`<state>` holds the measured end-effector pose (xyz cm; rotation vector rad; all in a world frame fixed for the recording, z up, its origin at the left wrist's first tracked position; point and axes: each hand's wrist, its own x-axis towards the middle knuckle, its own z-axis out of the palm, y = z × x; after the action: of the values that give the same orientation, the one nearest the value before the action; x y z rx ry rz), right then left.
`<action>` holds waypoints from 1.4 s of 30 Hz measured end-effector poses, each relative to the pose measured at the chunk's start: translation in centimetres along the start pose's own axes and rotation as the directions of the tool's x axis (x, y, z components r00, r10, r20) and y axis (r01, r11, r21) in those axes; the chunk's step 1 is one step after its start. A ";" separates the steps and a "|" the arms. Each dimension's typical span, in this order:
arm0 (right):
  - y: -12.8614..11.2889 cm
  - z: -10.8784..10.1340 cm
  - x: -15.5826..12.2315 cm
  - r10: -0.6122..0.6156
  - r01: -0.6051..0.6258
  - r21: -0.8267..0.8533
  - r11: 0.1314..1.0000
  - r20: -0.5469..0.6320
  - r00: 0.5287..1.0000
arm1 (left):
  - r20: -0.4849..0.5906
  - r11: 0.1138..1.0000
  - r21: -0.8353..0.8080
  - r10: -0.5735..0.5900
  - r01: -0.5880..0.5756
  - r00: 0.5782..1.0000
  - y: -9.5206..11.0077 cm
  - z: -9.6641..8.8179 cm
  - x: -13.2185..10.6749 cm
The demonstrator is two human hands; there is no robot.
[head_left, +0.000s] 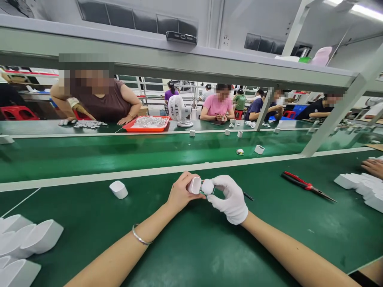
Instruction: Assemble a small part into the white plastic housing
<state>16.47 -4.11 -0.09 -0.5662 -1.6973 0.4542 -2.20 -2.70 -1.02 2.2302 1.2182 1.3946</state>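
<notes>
In the middle of the green table, my bare left hand [179, 191] grips a white plastic housing [195, 185], its open end turned to the right. My right hand [229, 201], in a white glove, pinches a small circuit board with a round white dome [207, 187] between thumb and fingers. Board and housing are side by side; whether they touch I cannot tell. A thin black tool [248, 196] lies on the table just right of the glove, partly hidden by it. Farther left stands a single white housing [119, 189].
Several white housings [42, 237] sit at lower left and more [356, 181] at right, near another person's hand [372, 166]. Red-handled pliers [308, 185] lie at right. The green conveyor belt [89, 153] carries a housing [259, 149] and a small board [239, 152]. A shelf post [332, 115] slants down.
</notes>
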 end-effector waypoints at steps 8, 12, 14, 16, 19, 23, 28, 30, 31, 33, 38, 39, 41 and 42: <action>0.8 -0.3 0.5 -0.167 0.194 -0.213 0.957 0.138 0.976 | -0.039 0.976 0.169 0.147 -0.138 0.988 0.2 -0.6 -0.1; 0.4 -0.2 0.9 -0.295 0.339 -0.280 0.898 0.186 0.937 | -0.046 0.939 0.282 0.217 -0.196 0.975 0.4 -0.6 -0.1; 0.3 0.0 0.9 -0.274 0.335 -0.316 0.888 0.221 0.936 | -0.036 0.922 0.330 0.229 -0.205 0.973 0.5 -0.7 -0.1; 0.3 0.2 0.9 -0.226 0.309 -0.352 0.884 0.257 0.940 | -0.039 0.915 0.354 0.219 -0.192 0.975 0.6 -0.7 -0.1; 0.1 0.2 0.9 -0.172 0.284 -0.375 0.882 0.306 0.936 | -0.053 0.915 0.368 0.199 -0.166 0.979 0.8 -0.7 -0.1; -0.3 0.2 1.1 -0.182 0.318 -0.378 0.870 0.352 0.918 | -0.059 0.886 0.431 0.218 -0.172 0.974 0.8 -0.7 -0.3; -0.5 0.5 1.1 -0.134 0.296 -0.444 0.846 0.361 0.923 | -0.027 0.865 0.469 0.213 -0.176 0.977 0.7 -0.7 -0.4; -0.6 0.5 1.1 -0.139 0.302 -0.426 0.853 0.372 0.918 | -0.025 0.865 0.473 0.204 -0.168 0.979 0.7 -0.7 -0.4; -0.7 0.5 1.1 -0.142 0.308 -0.425 0.851 0.379 0.914 | -0.029 0.863 0.476 0.207 -0.168 0.978 0.7 -0.7 -0.4; -1.0 0.5 1.1 -0.127 0.319 -0.468 0.824 0.397 0.909 | -0.032 0.857 0.481 0.229 -0.186 0.973 0.7 -0.7 -0.4; -2.2 0.8 0.9 -0.021 0.215 -0.507 0.835 0.360 0.933 | 0.024 0.868 0.419 0.283 -0.267 0.959 0.8 -0.9 -0.5; -2.4 0.8 1.0 -0.013 0.183 -0.450 0.874 0.355 0.935 | 0.031 0.875 0.404 0.278 -0.266 0.960 0.9 -0.9 -0.5; -2.5 0.7 1.3 -0.015 0.146 -0.326 0.934 0.373 0.928 | 0.033 0.880 0.397 0.269 -0.259 0.963 1.1 -0.9 -0.6; -2.5 0.5 1.5 -0.019 0.141 -0.286 0.948 0.389 0.921 | 0.033 0.878 0.403 0.270 -0.260 0.962 1.2 -0.8 -0.6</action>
<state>15.47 -5.21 2.41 -0.6607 -2.1832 0.2465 -2.39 -4.07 -0.30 2.7613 1.3527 1.3622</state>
